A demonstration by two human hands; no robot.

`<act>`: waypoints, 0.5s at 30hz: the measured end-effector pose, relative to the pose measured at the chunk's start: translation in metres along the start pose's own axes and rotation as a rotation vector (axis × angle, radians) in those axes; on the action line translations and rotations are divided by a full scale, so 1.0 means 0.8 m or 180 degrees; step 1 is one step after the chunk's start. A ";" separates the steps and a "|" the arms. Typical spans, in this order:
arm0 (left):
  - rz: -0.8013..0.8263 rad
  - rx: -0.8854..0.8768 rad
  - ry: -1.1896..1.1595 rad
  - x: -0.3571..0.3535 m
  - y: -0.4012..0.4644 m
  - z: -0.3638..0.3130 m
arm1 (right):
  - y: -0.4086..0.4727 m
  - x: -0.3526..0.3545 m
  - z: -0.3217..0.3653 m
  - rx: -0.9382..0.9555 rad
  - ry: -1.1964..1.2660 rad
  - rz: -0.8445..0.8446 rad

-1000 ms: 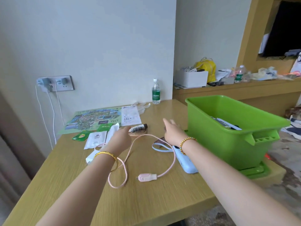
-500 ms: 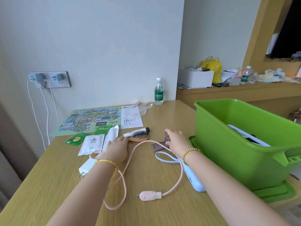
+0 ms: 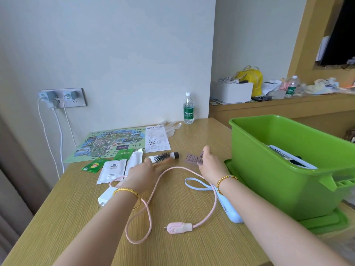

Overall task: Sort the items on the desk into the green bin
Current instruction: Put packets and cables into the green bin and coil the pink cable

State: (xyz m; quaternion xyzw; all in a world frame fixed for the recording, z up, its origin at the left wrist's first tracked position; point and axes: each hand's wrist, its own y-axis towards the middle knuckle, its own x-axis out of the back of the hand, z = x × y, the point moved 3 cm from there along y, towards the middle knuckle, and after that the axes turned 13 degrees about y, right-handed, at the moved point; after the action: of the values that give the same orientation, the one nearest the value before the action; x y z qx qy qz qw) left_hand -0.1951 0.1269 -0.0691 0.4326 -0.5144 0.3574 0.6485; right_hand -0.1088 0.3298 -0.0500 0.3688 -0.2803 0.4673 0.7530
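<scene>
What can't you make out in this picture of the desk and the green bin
Head view:
- Green bin contents: mostly hidden behind its near wall.
- Hairbrush handle: covered by left hand.
- Blue device: partly under the right forearm.
- White sachet print: too small.

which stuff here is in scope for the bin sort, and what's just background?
In scope, on the desk: hairbrush, brown comb, pink cable, blue device, white charger, sachets, map, water bottle, green bin.

Background: wall chargers, side-shelf clutter: yellow bag, white box, second bottle.
</scene>
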 end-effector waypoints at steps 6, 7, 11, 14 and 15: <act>-0.0510 0.0345 -0.0989 0.053 -0.021 0.008 | -0.015 0.028 0.040 0.0092 0.0893 -0.0380; -0.0591 0.0340 -0.1182 0.066 -0.026 0.005 | -0.017 0.036 0.051 0.0133 0.1054 -0.0458; -0.0708 0.0241 -0.2122 0.124 -0.046 -0.029 | -0.035 0.082 0.096 0.0459 0.1378 -0.0953; -0.0676 0.0087 -0.2883 0.167 -0.057 -0.071 | -0.047 0.133 0.113 0.0625 0.1429 -0.1292; -0.0631 0.0027 -0.3052 0.180 -0.060 -0.087 | -0.050 0.151 0.113 0.0632 0.1375 -0.1364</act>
State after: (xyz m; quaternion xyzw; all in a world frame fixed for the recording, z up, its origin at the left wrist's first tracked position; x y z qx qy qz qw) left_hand -0.0953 0.1764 0.0552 0.5980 -0.7099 0.0565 0.3677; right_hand -0.0307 0.3040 0.0824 0.3834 0.0171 0.3906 0.8367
